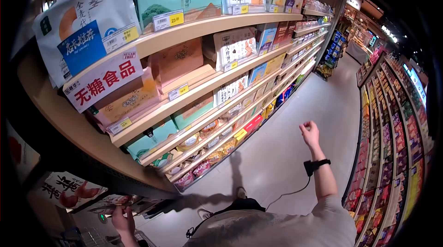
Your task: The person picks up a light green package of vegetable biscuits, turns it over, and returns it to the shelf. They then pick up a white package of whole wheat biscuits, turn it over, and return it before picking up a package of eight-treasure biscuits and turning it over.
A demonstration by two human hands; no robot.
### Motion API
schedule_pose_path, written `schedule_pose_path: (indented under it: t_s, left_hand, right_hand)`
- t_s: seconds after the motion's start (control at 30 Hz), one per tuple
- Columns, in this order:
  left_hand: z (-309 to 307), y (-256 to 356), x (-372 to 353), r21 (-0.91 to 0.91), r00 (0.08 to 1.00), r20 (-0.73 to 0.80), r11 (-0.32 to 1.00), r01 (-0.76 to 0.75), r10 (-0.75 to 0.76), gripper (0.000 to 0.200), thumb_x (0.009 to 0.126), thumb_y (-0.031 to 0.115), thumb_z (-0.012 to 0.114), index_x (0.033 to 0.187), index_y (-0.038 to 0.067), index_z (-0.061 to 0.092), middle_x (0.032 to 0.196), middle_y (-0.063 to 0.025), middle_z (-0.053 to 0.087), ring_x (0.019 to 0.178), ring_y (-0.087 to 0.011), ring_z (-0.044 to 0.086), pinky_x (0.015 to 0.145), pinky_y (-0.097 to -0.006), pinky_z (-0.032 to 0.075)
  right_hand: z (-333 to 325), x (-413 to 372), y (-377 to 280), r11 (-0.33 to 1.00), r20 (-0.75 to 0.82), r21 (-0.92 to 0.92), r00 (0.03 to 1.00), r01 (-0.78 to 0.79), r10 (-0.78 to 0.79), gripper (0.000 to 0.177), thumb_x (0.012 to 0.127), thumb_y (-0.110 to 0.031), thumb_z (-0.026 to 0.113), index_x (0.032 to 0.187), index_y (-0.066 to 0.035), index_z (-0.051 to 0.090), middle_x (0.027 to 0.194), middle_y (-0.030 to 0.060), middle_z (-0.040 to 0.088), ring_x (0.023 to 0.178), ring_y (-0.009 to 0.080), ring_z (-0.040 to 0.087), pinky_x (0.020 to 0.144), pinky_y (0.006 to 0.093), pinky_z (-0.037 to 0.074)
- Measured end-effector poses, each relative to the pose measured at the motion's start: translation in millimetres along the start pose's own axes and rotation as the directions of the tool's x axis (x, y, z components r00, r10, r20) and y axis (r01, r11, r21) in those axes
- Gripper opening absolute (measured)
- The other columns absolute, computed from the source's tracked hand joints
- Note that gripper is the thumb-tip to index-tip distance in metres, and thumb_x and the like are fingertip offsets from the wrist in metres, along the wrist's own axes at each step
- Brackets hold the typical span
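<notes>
My right hand is held out over the aisle floor, its fingers curled in and nothing visible in them. A black band with a cable is strapped round that wrist. At the lower left, my left hand is in dimmer light, with its fingers slightly bent and apart and no held object visible. It is nearest to the packages with red pictures at the shelf end. A wire shopping cart shows partly beside it at the bottom edge.
A long wooden shelf unit of boxed and bagged foods with price tags runs along the left. Curved shelves of packets line the right. The grey floor runs between them to a rack of blue packets.
</notes>
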State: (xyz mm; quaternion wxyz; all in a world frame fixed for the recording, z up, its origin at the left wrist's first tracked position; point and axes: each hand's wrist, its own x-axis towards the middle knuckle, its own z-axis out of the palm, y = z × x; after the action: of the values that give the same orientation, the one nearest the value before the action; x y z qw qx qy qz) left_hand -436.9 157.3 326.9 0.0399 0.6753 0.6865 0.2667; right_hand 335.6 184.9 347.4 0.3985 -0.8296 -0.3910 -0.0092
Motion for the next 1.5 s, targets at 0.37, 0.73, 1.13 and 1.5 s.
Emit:
schedule_pose_path:
  t_s: [0.37, 0.73, 1.13, 1.5]
  left_hand:
    - [115.9, 184.2, 42.0, -0.086, 0.896, 0.418, 0.976, 0.200, -0.147, 0.043, 0.077, 0.033, 0.071, 0.100, -0.001, 0.060, 0.089, -0.0205, 0.064, 0.085, -0.0373, 0.062, 0.076, -0.0414, 0.049]
    - [140.3, 471.1, 247.7, -0.581, 0.978, -0.170, 0.789, -0.199, 0.121, 0.055, 0.075, 0.018, 0.075, 0.120, -0.003, 0.050, 0.105, -0.0117, 0.061, 0.092, -0.0153, 0.059, 0.079, -0.0276, 0.049]
    - [166.5, 526.8, 375.9, -0.796, 0.973, 0.214, 0.561, 0.226, -0.089, 0.031, 0.072, 0.011, 0.079, 0.087, -0.012, 0.065, 0.085, -0.0137, 0.068, 0.071, -0.0187, 0.064, 0.064, -0.0320, 0.050]
    - [172.4, 503.2, 394.3, -0.904, 0.948, 0.317, 0.290, 0.313, -0.037, 0.022, 0.073, 0.001, 0.073, 0.088, -0.013, 0.065, 0.088, -0.0164, 0.068, 0.076, -0.0219, 0.067, 0.070, -0.0318, 0.053]
  right_hand:
    - [-7.6, -45.3, 179.9, 0.923, 0.473, -0.366, 0.830, -0.120, 0.296, 0.049, 0.077, -0.040, 0.069, 0.106, -0.001, 0.064, 0.108, 0.0205, 0.064, 0.103, 0.0333, 0.061, 0.090, 0.0395, 0.049]
    - [-69.7, -54.7, 323.2, 0.900, 0.617, -0.365, 0.662, -0.239, 0.426, 0.058, 0.077, -0.043, 0.070, 0.113, 0.002, 0.061, 0.103, 0.0221, 0.066, 0.100, 0.0338, 0.063, 0.087, 0.0388, 0.050]
    - [-88.9, -76.9, 353.6, 0.803, 0.562, -0.442, 0.573, -0.401, 0.596, 0.060, 0.077, -0.046, 0.069, 0.114, 0.001, 0.061, 0.108, 0.0216, 0.065, 0.106, 0.0329, 0.061, 0.091, 0.0378, 0.048]
    - [-37.1, 35.6, 312.7, 0.859, 0.624, -0.452, 0.604, -0.239, 0.496, 0.059, 0.079, -0.045, 0.068, 0.114, 0.003, 0.060, 0.106, 0.0216, 0.065, 0.104, 0.0332, 0.062, 0.091, 0.0384, 0.048]
